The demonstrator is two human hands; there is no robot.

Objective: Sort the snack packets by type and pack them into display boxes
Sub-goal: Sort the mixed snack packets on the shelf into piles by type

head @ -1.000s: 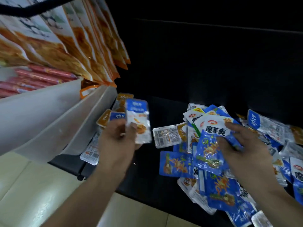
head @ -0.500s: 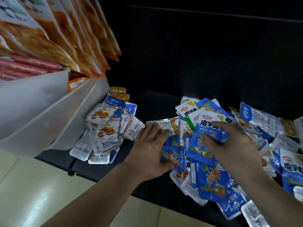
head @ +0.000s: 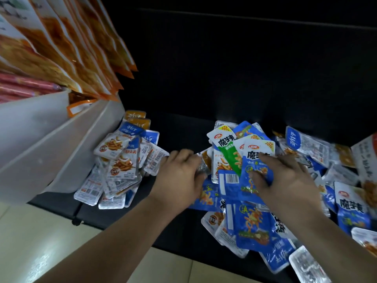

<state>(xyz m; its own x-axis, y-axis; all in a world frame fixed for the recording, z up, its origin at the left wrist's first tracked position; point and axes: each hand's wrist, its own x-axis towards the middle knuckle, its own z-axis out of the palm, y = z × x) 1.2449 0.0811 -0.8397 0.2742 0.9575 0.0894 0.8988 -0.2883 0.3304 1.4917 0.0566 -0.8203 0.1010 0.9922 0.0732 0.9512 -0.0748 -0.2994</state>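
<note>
The dark surface (head: pixel 179 127) stood above pale floor tiles. My left hand (head: pixel 179 176) clutched a clear-edged packet (head: pixel 202 167). My right hand (head: pixel 285 180) pinched blue packets (head: pixel 258 153) over the mixed heap (head: pixel 255 227). I feared that slick fan could slip and muddle the sorted pile (head: pixel 120 158) further left.

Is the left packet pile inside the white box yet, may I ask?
Out: the pile lies on the black surface, beside the white box.
</note>
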